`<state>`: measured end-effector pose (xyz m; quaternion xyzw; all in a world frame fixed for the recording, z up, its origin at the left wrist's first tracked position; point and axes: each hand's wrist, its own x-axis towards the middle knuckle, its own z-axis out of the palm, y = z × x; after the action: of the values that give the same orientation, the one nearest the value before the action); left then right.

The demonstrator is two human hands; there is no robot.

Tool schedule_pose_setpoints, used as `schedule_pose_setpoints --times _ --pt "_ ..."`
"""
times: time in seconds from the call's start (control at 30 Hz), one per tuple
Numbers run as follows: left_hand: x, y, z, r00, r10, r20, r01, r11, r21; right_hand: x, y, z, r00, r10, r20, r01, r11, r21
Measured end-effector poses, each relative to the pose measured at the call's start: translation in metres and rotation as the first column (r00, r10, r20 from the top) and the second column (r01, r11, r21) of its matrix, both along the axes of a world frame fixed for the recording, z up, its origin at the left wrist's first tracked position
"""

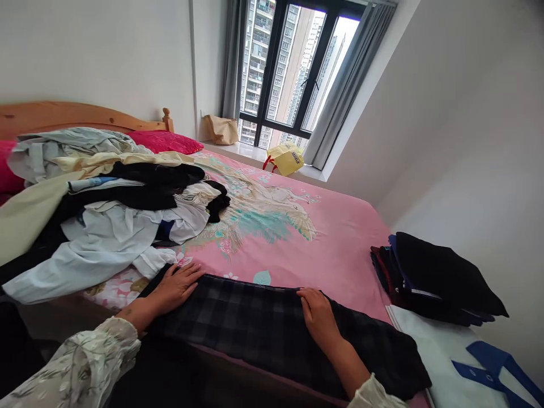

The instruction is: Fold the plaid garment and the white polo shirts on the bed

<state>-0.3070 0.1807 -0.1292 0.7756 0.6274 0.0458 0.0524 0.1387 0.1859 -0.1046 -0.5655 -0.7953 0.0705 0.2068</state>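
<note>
Our left hand [181, 288] and right hand [318, 314] lie loose on long black-grey plaid cloth [246, 314] at six o'clock, along the pink floral fabric bedsheet [340, 243] edge. Moving room: twelve. Rumpled pale-and-black clothes [114, 226] at ten, folded dark clothes [442, 272] at four.

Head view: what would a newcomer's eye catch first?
Probably the pink bedspread mid-picture, with its large bird print. Next, the jumbled clothes heap at left and folded dark stack at right. Along the near edge, left hand and right hand rest on a dark checked garment.
</note>
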Motion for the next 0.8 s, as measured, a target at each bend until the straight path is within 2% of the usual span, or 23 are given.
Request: schedule_pose_setpoints --times 0.07,0.17,0.27,0.37,0.5,0.67,0.8 --pt "-0.009 0.006 0.001 0.999 -0.008 -0.034 0.008 1.0 0.01 -0.009 0.017 -0.001 1.0 0.018 0.024 -0.018 1.0 0.011" --pt "-0.029 0.015 0.005 0.997 0.054 -0.063 -0.054 0.999 0.008 -0.002 0.038 -0.004 0.994 -0.017 0.106 0.022 0.999 -0.047" --pt "-0.047 0.022 0.018 0.998 0.054 -0.04 -0.055 0.998 -0.017 0.016 0.054 -0.001 0.983 0.034 0.182 -0.01 0.991 -0.131" --pt "-0.053 0.027 0.034 0.999 0.034 -0.01 -0.034 0.997 -0.075 0.03 0.063 0.004 0.968 0.117 0.221 -0.066 0.972 -0.224" --pt "-0.058 0.032 0.046 1.0 0.022 -0.006 -0.022 0.993 -0.116 0.039 0.074 0.002 0.974 0.178 0.142 -0.124 0.937 -0.328" --pt "-0.07 0.037 0.049 0.997 0.05 -0.058 -0.06 0.984 -0.171 0.046 0.081 0.0 0.979 0.193 0.058 -0.144 0.869 -0.473" --pt "-0.063 0.042 0.052 0.999 0.039 -0.002 -0.039 0.972 -0.233 0.041 0.085 0.002 0.973 0.223 0.064 -0.15 0.815 -0.559"
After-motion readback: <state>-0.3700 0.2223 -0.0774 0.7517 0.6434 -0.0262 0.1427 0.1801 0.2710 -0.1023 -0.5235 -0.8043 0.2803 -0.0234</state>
